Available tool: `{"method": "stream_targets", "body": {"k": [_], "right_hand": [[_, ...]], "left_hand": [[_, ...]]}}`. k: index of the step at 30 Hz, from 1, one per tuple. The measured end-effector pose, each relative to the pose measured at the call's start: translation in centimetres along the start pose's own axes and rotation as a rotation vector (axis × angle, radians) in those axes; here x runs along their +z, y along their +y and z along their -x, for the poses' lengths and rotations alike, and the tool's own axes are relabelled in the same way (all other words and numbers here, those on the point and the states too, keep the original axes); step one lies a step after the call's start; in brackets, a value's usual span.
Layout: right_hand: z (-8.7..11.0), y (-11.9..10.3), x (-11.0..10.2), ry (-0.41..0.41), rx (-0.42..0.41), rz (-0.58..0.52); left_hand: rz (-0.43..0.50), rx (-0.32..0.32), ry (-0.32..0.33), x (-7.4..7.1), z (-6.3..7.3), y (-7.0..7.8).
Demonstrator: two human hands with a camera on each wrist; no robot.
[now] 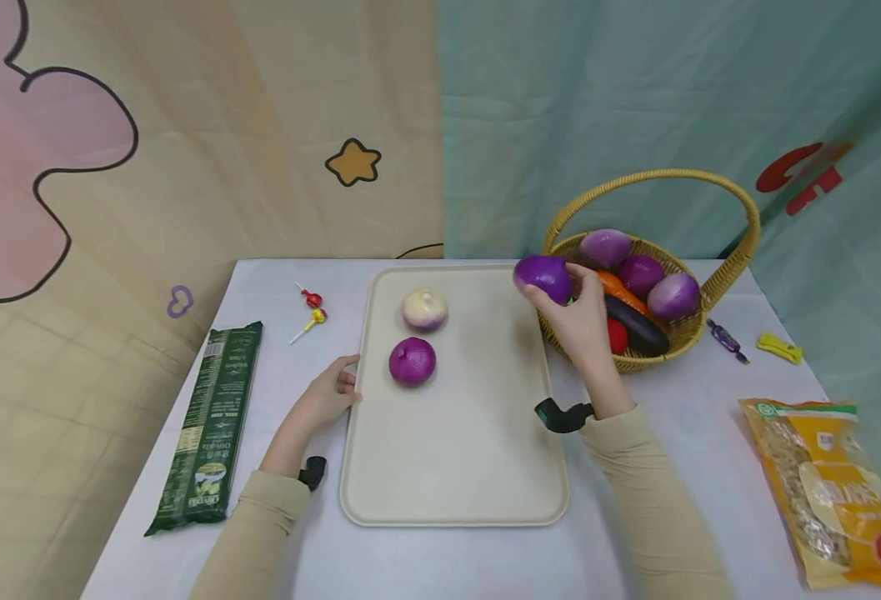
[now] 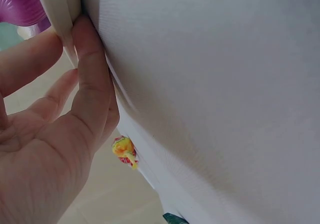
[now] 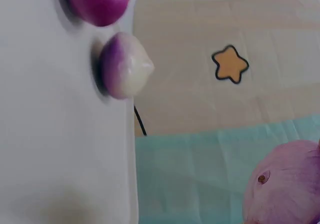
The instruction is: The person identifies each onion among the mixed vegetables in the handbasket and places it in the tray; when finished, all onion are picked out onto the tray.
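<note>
My right hand (image 1: 584, 321) holds a purple turnip (image 1: 543, 277), gripped between thumb and fingers, above the tray's far right corner beside the basket. In the right wrist view the turnip (image 3: 282, 184) shows a small brown stub; the hand is mostly out of frame. At the left edge of the beige tray (image 1: 470, 467), my left hand (image 1: 327, 396) pinches the rim. The left wrist view shows fingertips (image 2: 86, 33) against the rim's underside. On the tray lie a white-and-purple turnip (image 1: 424, 310) and, nearer, a purple onion (image 1: 412, 362).
A handled wicker basket (image 1: 686, 335) of vegetables, including an eggplant (image 1: 637, 327), stands right of the tray. Two lollipops (image 1: 311, 312) and a green packet (image 1: 207, 425) lie left. To the right are wrapped candies (image 1: 779, 347) and a yellow bag (image 1: 833, 492).
</note>
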State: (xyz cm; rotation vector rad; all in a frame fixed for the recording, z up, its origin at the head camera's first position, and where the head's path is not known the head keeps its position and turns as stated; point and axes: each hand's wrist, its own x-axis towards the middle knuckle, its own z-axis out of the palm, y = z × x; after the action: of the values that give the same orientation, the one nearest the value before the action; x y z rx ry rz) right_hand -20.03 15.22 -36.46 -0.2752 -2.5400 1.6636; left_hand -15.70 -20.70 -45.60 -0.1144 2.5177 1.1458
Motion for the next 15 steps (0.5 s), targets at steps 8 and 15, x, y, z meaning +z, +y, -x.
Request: {"method": "stream_targets", "body": {"k": [8, 15], "right_hand": [[-0.9, 1.7, 6.5, -0.104, -0.103, 0.092], [-2.9, 3.9, 9.1, -0.107, -0.074, 0.197]], "left_hand": [[0.003, 0.011, 0.009, -0.1, 0.0, -0.1], [0.008, 0.01, 0.008, 0.0, 0.0, -0.1]]}}
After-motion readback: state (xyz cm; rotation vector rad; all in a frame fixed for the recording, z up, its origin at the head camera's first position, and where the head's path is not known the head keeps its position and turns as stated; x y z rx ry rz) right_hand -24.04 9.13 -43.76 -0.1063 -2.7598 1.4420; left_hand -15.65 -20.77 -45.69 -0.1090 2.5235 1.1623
